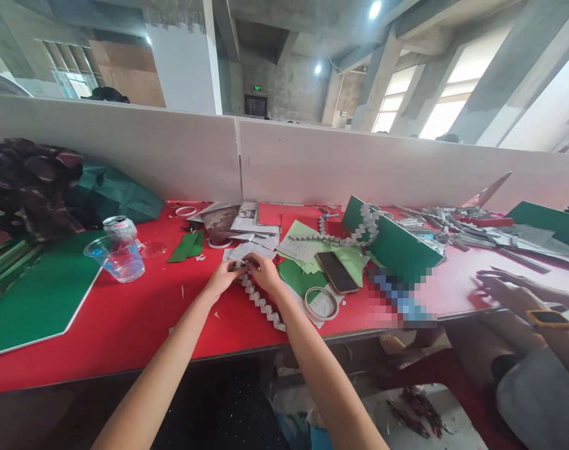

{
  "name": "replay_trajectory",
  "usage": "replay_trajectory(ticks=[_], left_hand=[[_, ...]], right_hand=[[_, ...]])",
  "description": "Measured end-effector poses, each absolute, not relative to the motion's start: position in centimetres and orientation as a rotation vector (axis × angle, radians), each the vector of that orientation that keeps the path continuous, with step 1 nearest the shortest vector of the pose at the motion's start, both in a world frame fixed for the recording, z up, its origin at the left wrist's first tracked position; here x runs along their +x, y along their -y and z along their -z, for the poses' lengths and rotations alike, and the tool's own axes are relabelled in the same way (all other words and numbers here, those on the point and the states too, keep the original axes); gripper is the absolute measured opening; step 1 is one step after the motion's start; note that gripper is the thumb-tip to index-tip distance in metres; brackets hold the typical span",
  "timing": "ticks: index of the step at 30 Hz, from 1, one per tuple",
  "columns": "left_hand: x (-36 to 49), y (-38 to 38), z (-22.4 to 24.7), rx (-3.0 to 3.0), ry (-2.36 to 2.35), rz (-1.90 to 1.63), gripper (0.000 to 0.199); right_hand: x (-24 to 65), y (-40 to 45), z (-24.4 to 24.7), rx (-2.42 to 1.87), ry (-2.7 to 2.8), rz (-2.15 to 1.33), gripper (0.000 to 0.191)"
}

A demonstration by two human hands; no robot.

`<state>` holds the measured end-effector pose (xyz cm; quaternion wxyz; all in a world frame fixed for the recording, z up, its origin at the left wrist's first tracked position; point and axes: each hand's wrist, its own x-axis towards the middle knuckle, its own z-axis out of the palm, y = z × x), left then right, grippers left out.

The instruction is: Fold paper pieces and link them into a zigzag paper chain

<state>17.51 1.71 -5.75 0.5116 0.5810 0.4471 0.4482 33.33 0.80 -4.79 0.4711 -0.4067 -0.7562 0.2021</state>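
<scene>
Near the front edge of a red table (139,325), a grey-white zigzag chain (264,304) is trailing its free end toward the worker. At its far end the left hand (226,276) and right hand (262,272) are meeting, both pinching the links closely; their fingers are hiding the fold being made. A regular run of interlocked links is lying finished behind them, so this length is looking well begun; how much is remaining, I cannot tell.

To the right, a tape roll (307,304) is lying by the front edge, with a phone (337,272) resting just behind. Nearer the table's right end, a co-worker's hands (504,287) are hovering or resting. Farther back, a second chain (371,224) is curling against or just before a green board (397,244). Toward the back right corner, loose strips (476,236) are lying heaped, seemingly still unworked. A white partition (312,162) is closing off the back edge.
</scene>
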Motion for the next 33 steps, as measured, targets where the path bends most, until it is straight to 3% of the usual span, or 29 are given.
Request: replay_trajectory(ticks=[13,20,33], left_hand=[[17.2,-2.2,6.4,1.325,-1.170,-1.170,0.068],[17.1,-2.4,6.9,1.343,-1.130,-1.186,0.053],[17.2,-2.1,6.7,1.314,-1.096,-1.177,0.052]], right_hand=[[33.3,-0.9,5.2,-1.100,1.837,-0.515,0.023],[33.3,-0.8,5.0,-1.108,1.863,-0.515,0.020],[33.3,-0.7,4.9,-1.107,1.897,-0.498,0.020]])
